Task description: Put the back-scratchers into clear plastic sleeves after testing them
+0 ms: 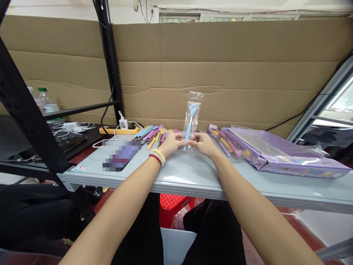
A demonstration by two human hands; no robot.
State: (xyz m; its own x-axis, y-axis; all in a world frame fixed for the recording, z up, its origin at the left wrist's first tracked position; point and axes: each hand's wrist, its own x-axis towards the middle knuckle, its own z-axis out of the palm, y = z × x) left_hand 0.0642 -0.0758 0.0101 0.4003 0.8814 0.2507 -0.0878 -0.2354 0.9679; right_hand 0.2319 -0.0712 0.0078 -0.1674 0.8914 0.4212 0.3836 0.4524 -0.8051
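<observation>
- Your left hand (172, 144) could scatter the loose sticks (154, 134) beside it if it swings left.
- The clear bag (196, 114) might tip or slip, being slick and gripped only low.
- Your left fingers pinch the bag's lower end, blue stick (188, 130) upright inside, over the table (190, 178).
- Your right hand (206, 144) pinches opposite, forearm reaching forward.

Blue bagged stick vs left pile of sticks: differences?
The blue stick is inside a clear bag; the left pile looks unbagged.
The blue stick is held up, fingered end on top; the left pile lies on the table.
Both show fingered ends.
</observation>
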